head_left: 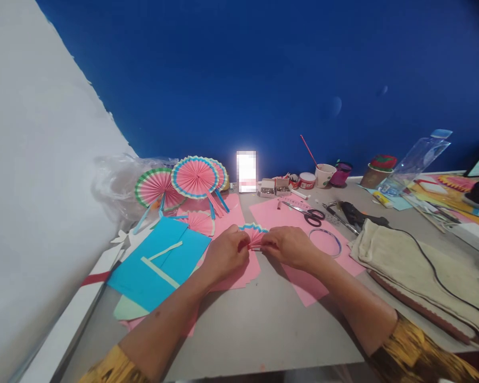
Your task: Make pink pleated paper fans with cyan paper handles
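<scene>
Between my two hands is a small pleated paper fan [254,232], pink with a blue and pale scalloped edge, partly spread into an arc. My left hand [230,250] pinches its left end, and my right hand [286,246] pinches its right end. Both sets of fingertips are closed on the folded paper, and the fingers hide the ends of the pleats. Pink paper sheets [303,284] lie under and beside the hands. Left of my left hand are blue paper sheets [131,271] with pale green strips [159,271] on top.
Round pink fans [195,178] stand at the back left near crumpled clear plastic [115,181]. Black-handled scissors [313,215], a bangle-like ring [337,244], a glue gun [361,213] and a beige cloth [415,266] lie to the right. A paper cup [324,175] and a lit phone [246,171] stand behind.
</scene>
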`<act>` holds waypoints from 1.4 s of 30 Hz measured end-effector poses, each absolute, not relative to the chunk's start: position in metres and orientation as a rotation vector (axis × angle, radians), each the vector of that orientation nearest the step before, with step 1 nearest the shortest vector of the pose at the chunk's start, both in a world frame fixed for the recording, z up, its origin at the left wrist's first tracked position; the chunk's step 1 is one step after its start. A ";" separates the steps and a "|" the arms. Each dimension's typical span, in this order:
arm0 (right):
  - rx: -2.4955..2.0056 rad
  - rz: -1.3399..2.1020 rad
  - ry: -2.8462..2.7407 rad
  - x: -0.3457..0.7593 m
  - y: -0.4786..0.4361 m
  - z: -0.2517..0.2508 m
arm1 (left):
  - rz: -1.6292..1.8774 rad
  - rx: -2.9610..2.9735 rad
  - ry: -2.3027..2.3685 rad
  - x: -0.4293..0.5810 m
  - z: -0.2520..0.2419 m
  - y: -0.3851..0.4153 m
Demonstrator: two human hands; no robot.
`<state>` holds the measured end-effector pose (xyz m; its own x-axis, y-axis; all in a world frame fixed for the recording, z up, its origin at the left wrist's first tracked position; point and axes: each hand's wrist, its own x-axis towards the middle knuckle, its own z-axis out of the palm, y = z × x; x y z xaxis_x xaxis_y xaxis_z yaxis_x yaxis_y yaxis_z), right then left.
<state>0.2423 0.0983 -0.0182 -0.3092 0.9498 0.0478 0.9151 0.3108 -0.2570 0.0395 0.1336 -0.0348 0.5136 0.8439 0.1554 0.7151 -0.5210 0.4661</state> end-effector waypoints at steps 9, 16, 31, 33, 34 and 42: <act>-1.761 0.267 -2.384 0.239 0.098 -0.017 | 0.514 2.415 1.295 0.040 -0.038 0.136; -1.868 0.301 -2.377 0.235 0.097 -0.011 | 0.482 2.410 1.311 0.040 -0.034 0.134; -1.916 0.200 -2.387 0.231 0.096 -0.009 | 0.536 2.323 1.355 0.047 -0.035 0.130; -1.939 0.209 -2.377 0.232 0.096 -0.007 | 0.553 2.315 1.341 0.046 -0.034 0.130; -1.944 0.211 -2.368 0.232 0.096 -0.008 | 0.560 2.308 1.336 0.046 -0.034 0.129; -1.842 0.153 -2.314 0.241 0.100 -0.018 | 0.563 2.299 1.346 0.043 -0.033 0.134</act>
<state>0.2412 0.0998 -0.0182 -0.2163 0.9733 0.0761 0.9548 0.2272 -0.1918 0.0426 0.1340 -0.0327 0.4506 0.8827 0.1332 0.7145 -0.4461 0.5389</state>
